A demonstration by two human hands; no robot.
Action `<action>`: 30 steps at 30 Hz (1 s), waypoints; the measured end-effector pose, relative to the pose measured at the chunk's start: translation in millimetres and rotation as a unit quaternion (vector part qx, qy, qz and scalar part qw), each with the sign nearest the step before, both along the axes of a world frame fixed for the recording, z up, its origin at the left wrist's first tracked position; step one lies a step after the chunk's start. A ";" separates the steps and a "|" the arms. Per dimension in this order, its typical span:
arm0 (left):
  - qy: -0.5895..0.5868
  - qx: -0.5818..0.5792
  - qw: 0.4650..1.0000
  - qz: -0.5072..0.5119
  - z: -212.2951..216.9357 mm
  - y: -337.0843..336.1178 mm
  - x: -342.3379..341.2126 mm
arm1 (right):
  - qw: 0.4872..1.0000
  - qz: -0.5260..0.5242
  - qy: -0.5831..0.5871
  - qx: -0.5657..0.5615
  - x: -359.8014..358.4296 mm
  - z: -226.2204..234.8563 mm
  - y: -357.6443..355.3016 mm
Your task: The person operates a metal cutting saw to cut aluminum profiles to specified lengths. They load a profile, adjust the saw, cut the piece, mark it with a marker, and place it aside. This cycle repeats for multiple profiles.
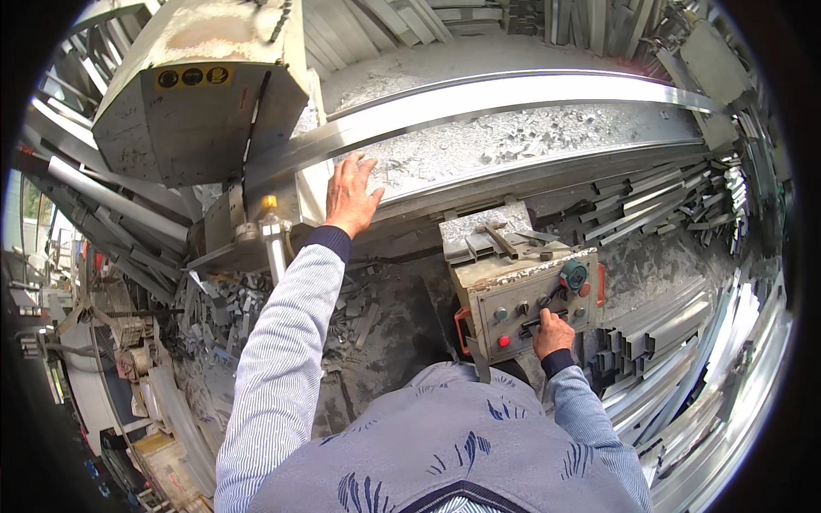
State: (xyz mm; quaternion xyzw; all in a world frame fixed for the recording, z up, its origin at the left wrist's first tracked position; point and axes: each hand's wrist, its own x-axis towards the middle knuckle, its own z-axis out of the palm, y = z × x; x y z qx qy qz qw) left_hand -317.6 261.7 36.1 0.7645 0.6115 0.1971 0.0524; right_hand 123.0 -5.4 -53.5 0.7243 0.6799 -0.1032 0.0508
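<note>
Head view shows the left hand (351,195) pressed flat, fingers spread, on the long metal bar (479,103) lying on the saw's worktop (513,141). Right hand (552,332), fingers curled, pinches a switch on the control box (522,299). The bar looks positioned but uncut; scraps (658,205) lie around.

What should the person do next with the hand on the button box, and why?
Probably work the black lever on the control box. The right hand already rests on it, and the left hand lies flat on the long metal profile at the saw housing, so the piece looks steadied.
</note>
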 end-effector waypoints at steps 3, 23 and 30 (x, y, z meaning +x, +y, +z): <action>0.086 0.027 0.996 -0.014 -2.8 50.6 -6.1 | 0.998 0.000 0.038 0.043 -4.1 9.5 -2.7; 0.197 0.005 0.980 -0.034 23.6 119.4 -26.2 | 0.927 -0.082 0.233 0.284 68.3 122.1 106.7; 0.183 0.039 0.981 -0.047 119.3 -21.9 15.1 | 0.659 -0.244 0.662 0.262 97.8 129.0 234.4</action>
